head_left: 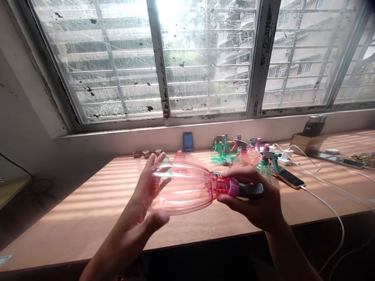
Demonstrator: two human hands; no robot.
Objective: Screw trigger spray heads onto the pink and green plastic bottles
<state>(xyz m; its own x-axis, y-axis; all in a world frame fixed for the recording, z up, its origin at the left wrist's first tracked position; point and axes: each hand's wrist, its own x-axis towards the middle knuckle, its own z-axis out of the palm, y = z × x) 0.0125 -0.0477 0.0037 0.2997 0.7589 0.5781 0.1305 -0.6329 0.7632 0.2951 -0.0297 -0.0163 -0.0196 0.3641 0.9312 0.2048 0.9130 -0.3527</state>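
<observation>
The left hand is spread around the base of a clear pink bottle; the right hand pinches its collar (bottle on its side, above the bench); beyond stand green and pink spray bottles; farther, windows.

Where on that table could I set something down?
Bare tabletop lies left of the left hand, in front of the small brown pieces; another strip runs below the held pink bottle, between that hand and the right hand. Back right is crowded: spray bottles, phones, chargers.
</observation>
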